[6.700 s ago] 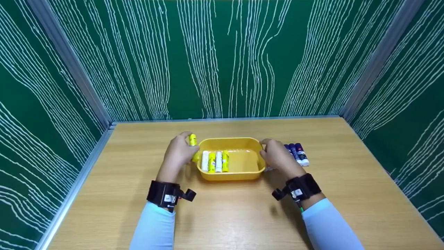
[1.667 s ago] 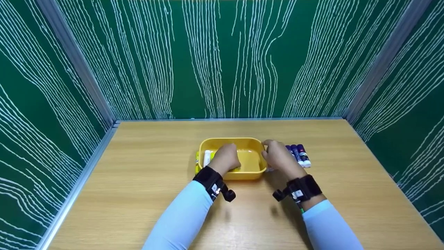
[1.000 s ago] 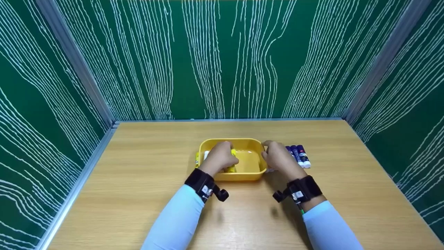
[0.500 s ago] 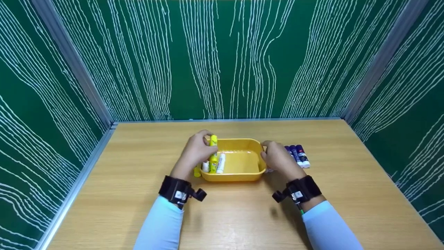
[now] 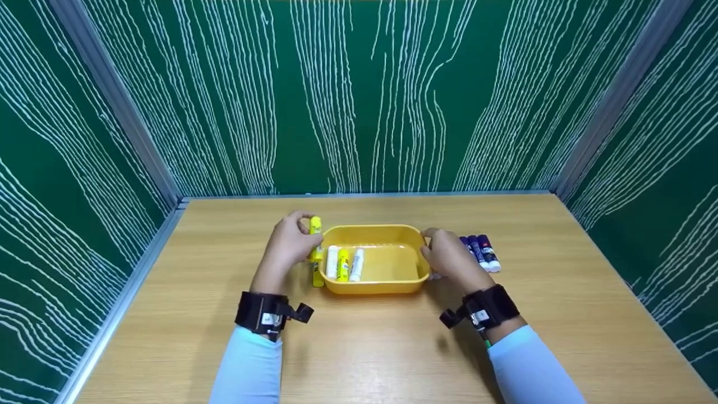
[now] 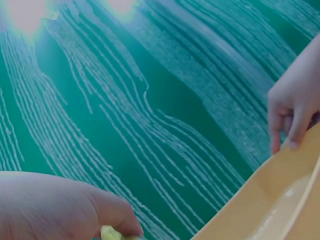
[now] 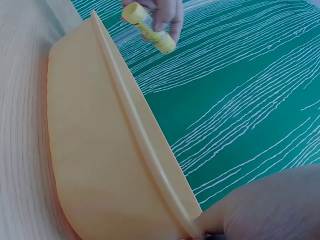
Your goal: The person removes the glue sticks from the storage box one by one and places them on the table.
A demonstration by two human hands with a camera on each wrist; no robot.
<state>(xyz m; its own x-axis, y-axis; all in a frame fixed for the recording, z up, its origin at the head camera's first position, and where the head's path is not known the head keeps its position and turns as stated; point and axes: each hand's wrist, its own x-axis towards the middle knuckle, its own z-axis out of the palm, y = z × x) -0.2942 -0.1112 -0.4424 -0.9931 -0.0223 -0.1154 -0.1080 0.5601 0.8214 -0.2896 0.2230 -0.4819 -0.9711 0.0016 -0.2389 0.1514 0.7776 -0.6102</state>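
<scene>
My left hand (image 5: 289, 241) pinches a yellow glue stick (image 5: 316, 230), held upright just outside the left end of a yellow plastic tub (image 5: 374, 288). In the right wrist view that same yellow glue stick (image 7: 148, 27) is tilted between the fingertips. Below it, another yellow glue stick (image 5: 318, 275) lies on the table against the tub's left side. Inside the tub, at the left, are a white glue stick (image 5: 332, 262), a yellow one and a second white glue stick (image 5: 356, 265). My right hand (image 5: 449, 252) grips the tub's right rim; the left wrist view shows its fingers there.
Several dark purple and white glue sticks (image 5: 481, 252) lie side by side on the wooden table (image 5: 370, 348) right of the tub, partly hidden by the right hand. Green panels (image 5: 359, 95) with white wavy lines stand behind and at both sides.
My left hand has reached into the tub, taken a yellow glue stick and carried it out past the left rim. Another yellow one was set beside the tub earlier. The right hand stays put.
</scene>
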